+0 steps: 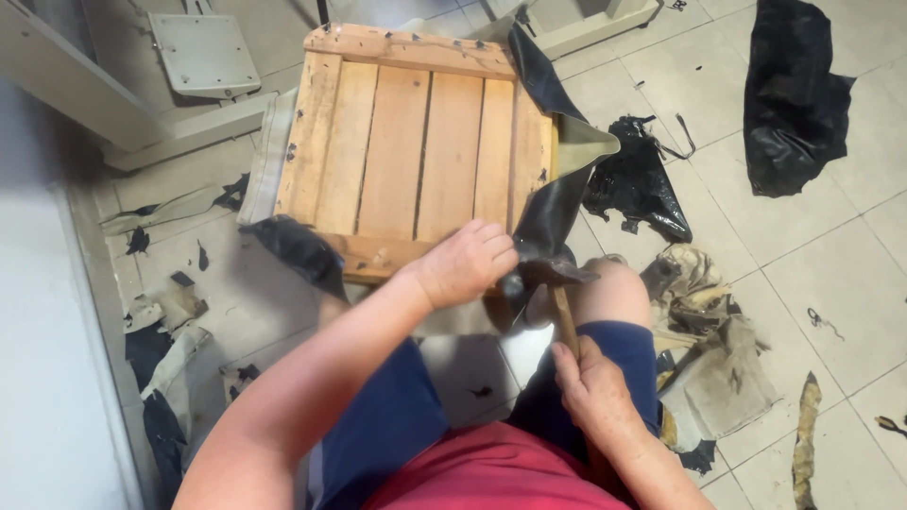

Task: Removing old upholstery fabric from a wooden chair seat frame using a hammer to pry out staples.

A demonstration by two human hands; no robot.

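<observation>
While the wooden frame (pixel 416 142) is lying slats-up at twelve o'clock, black leather (pixel 553 203) is hanging off its right edge; the left hand (pixel 465 263) is pinching that leather (fingers curled), and the right hand (pixel 593 389) is gripping a hammer (pixel 559 283).

left hand (pixel 465 262): forearm extended forward, wrist bent, fingers curled downward in a closed grasp. right hand (pixel 590 385): drawn close to the body, fingers wrapped shut, thumb uppermost. both forearms bare.
</observation>
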